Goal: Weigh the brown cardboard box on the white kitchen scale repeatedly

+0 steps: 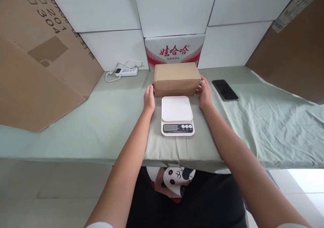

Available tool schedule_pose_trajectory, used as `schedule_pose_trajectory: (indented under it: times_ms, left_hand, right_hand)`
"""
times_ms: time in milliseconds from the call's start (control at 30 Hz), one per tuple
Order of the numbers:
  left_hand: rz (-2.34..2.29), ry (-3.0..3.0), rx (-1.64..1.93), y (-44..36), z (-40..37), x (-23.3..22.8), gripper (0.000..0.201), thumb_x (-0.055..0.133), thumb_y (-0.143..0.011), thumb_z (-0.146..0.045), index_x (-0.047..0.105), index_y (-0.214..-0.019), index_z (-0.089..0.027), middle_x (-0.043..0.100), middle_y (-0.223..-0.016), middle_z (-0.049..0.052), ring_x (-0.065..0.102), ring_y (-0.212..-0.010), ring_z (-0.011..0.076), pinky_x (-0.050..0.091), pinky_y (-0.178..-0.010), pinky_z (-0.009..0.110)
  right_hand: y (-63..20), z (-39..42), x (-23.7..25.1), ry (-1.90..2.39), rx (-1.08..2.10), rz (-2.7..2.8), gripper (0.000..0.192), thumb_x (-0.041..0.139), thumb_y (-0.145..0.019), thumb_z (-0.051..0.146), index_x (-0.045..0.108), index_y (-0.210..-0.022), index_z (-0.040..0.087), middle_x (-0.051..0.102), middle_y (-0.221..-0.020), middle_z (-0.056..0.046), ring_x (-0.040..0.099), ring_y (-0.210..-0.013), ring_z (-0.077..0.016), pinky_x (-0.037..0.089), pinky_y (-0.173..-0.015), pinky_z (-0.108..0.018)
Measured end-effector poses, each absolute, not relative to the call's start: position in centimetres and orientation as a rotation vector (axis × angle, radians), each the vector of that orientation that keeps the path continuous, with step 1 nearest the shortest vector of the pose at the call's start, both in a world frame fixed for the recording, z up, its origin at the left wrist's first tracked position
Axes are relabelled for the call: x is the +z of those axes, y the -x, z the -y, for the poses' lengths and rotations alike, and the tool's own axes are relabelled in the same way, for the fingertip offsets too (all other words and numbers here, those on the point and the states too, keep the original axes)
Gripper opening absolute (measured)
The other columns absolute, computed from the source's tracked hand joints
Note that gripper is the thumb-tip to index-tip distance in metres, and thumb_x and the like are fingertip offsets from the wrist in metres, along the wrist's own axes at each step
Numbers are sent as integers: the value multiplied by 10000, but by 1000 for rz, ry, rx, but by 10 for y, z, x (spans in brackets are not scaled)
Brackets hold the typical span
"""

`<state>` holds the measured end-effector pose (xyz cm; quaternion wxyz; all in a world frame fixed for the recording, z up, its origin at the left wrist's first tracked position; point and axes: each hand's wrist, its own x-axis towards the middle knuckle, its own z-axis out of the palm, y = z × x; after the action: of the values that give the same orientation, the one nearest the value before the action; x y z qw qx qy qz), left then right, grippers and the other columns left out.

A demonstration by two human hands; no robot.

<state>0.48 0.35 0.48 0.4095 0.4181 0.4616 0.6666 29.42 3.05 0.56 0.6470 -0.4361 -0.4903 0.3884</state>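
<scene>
White tiled wall (174,8) behind; in front, a table draped in pale green cloth (265,126), creased toward the right. Centre of the cloth: a brown cardboard box (176,79), closed, lying flat, long axis running left to right, one long side face turned toward the camera. Left hand (149,98) pressed against the box's left end, right hand (204,93) against its right end, fingers curved round the corners, gripping the box between them. Whether resting on the cloth or just lifted: cannot tell. Just in front of the box, between the two wrists, a white kitchen scale (177,115), platform bare, display and buttons facing the camera. Directly behind the box, a white and red carton with red characters (174,51), leaning at the wall. Right of the box, apart from it, a dark phone (225,89), face up, angled. Back left, a white power strip (126,71) with looped cable. Large brown cardboard sheets (37,62) propped at both sides.
</scene>
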Motion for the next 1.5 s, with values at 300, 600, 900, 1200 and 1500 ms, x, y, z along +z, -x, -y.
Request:
schedule_pose_trajectory:
  times_ms: [300, 600, 900, 1200, 1500]
  left_hand:
    - [-1179, -1103, 1669, -6, -4, 4, 963, 614, -874, -1046, 798, -1356, -232, 825, -1496, 179, 722, -1528, 361, 613, -1221, 423]
    - [-1179, -1124, 1658, -5, -4, 3, 950, 603, -907, -1026, 784, -1412, -242, 826, -1520, 167, 722, -1542, 376, 597, -1259, 455]
    - [-1187, -1136, 1650, -5, -3, 3, 901, 598, -932, -1000, 795, -1402, -257, 827, -1515, 151, 724, -1529, 365, 579, -1278, 462]
    - [-1217, -1161, 1620, -4, -1, 5, 909, 568, -950, -996, 773, -1448, -264, 795, -1578, 140, 695, -1567, 351, 548, -1308, 444]
    - [-1225, -1199, 1622, -4, -1, 4, 914, 536, -944, -1023, 794, -1407, -277, 821, -1525, 130, 695, -1573, 343, 557, -1305, 433]
  right_hand:
    - [-294, -32, 4, 993, 849, 1135, 813, 637, -870, 957, 712, -1467, 410, 815, -1503, -37, 827, -1209, -292, 699, -947, -454]
    - [-296, -35, 3, 1011, 819, 1160, 822, 620, -872, 943, 707, -1476, 392, 792, -1540, -52, 810, -1216, -300, 704, -896, -445]
    - [-295, -33, 6, 1031, 826, 1130, 815, 639, -855, 931, 735, -1458, 390, 807, -1525, -34, 811, -1216, -283, 716, -888, -412]
    - [-294, -30, 7, 1038, 807, 1154, 770, 624, -882, 917, 754, -1444, 405, 795, -1533, -26, 801, -1203, -279, 697, -872, -388]
    - [-289, -24, 13, 1032, 823, 1156, 834, 622, -850, 947, 752, -1457, 391, 787, -1581, -28, 779, -1286, -296, 695, -915, -404]
